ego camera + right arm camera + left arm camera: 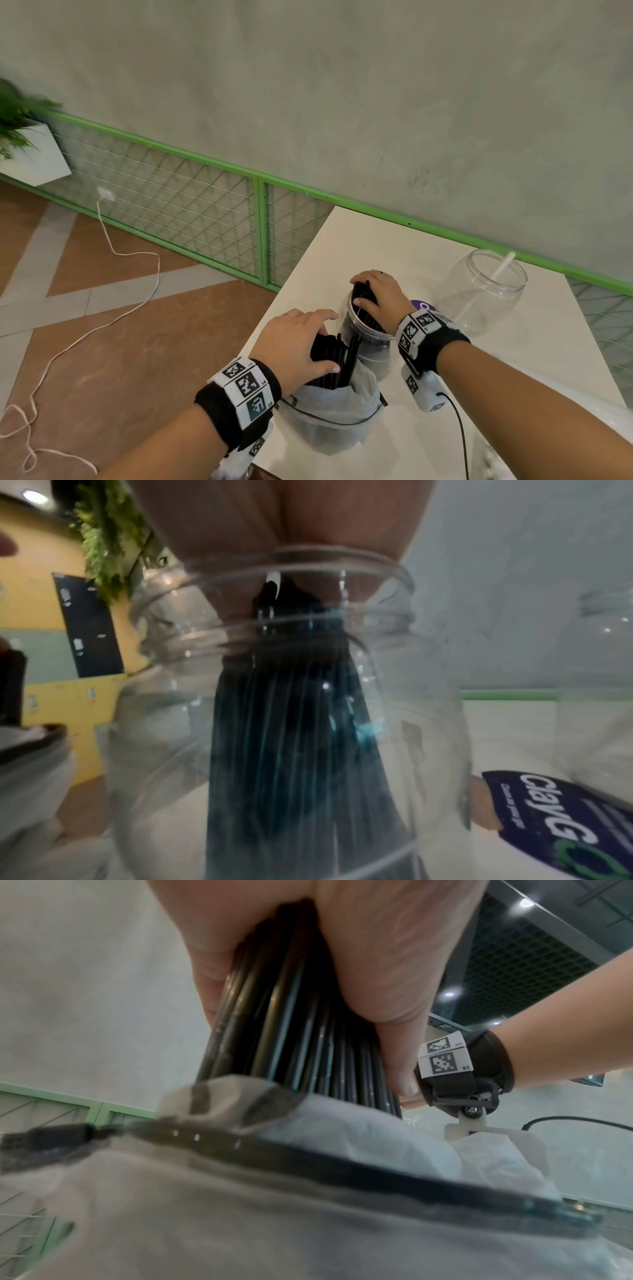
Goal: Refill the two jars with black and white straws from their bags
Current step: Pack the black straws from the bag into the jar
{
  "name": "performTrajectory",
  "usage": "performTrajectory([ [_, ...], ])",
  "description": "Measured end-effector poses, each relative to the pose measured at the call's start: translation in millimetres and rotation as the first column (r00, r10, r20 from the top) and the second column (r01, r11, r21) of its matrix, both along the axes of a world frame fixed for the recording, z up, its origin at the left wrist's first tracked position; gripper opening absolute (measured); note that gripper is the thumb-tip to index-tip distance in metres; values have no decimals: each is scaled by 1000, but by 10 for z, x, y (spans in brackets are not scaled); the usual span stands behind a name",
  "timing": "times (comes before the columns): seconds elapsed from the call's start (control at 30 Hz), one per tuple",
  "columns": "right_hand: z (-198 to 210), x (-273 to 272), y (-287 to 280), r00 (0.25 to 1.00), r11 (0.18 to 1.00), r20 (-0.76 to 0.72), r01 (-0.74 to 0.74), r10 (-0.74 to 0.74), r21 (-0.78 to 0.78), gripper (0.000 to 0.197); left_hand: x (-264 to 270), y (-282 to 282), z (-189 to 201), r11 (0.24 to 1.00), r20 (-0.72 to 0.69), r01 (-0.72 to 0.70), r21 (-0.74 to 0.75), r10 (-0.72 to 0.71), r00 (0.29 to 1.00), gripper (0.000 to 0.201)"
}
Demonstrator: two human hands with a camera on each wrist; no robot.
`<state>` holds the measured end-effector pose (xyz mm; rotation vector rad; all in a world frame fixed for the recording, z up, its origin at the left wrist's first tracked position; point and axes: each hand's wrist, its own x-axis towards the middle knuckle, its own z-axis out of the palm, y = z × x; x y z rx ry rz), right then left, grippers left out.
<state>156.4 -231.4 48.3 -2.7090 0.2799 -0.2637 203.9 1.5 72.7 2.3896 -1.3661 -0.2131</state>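
Note:
A translucent zip bag stands near the table's front edge with a bundle of black straws sticking out of its mouth. My left hand grips that bundle just above the bag, fingers wrapped round it. Behind it stands a clear jar holding black straws. My right hand holds the tops of those straws at the jar's mouth. A second clear jar at the back right holds one white straw.
The white table ends close to the left of the bag, with tiled floor and a white cable beyond. A purple label lies between the jars. A green wire fence runs along the wall.

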Motion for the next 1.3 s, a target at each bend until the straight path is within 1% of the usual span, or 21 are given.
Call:
performTrajectory([
  [0.03,13,-6,-4,999,999,29,19,-20,41,29,2,-1,-5,1000,-1,0,1,0,1000,71],
  [0.1,73,-24,-6,994,991,64,82,-89,106,21,7,-6,-12,1000,-4,2,0,-2,1000,71],
  [0.2,200,-32,-3,979,963,102,149,-175,223,18,9,-9,-14,1000,-3,5,-6,-5,1000,72],
  [0.27,261,-20,-18,975,946,88,176,-206,273,20,11,-15,-15,1000,-2,5,-5,-5,1000,71],
  [0.3,271,-15,-35,974,942,78,185,-215,281,24,11,-19,-13,1000,0,6,-3,-6,1000,71],
  [0.4,272,-58,-95,970,945,32,227,-240,236,50,13,-29,-12,1000,8,7,-6,-7,1000,71],
  [0.43,278,-90,-108,967,948,34,241,-253,209,56,12,-29,-8,1000,10,8,-7,-7,1000,70],
  [0.5,294,-155,-142,952,944,85,275,-294,182,61,6,-30,-8,1000,16,9,-10,-9,1000,70],
  [0.57,328,-257,-139,927,934,167,305,-336,185,59,2,-31,-6,1000,16,16,-10,-16,1000,69],
  [0.63,359,-384,-77,896,928,273,295,-351,227,52,5,-34,-17,1000,18,17,-16,-16,1000,67],
  [0.7,396,-572,94,875,896,317,240,-366,373,37,5,-35,-14,1000,26,21,-17,-21,999,65],
  [0.73,397,-665,211,887,868,294,197,-356,456,29,5,-35,-15,1000,32,22,-19,-21,999,64],
  [0.77,380,-753,348,912,842,249,159,-325,516,24,3,-37,-18,999,38,24,-22,-23,999,64],
  [0.83,258,-897,628,954,809,126,154,-270,568,28,-10,-38,-23,999,41,27,-23,-26,999,63],
  [0.9,117,-955,860,956,741,58,183,-286,646,36,-23,-36,-42,999,47,28,-29,-27,999,62],
  [1.0,34,-931,1098,951,611,34,170,-307,774,57,-38,-25,-56,999,46,20,-36,-18,999,61],
  [1.1,-28,-856,1219,957,544,16,151,-290,826,73,-58,-4,-47,999,57,21,-47,-19,998,59],
  [1.17,-104,-802,1254,954,519,15,150,-300,842,80,-59,13,-37,998,54,21,-52,-18,998,58],
  [1.2,-146,-783,1270,952,520,5,163,-307,838,83,-56,22,-31,999,48,20,-51,-17,999,58],
  [1.27,-207,-761,1293,954,570,-15,192,-300,799,87,-44,32,-22,998,39,29,-47,-27,999,59],
  [1.3,-228,-753,1299,954,605,-23,207,-298,769,84,-40,34,-18,998,37,39,-41,-38,999,59],
])
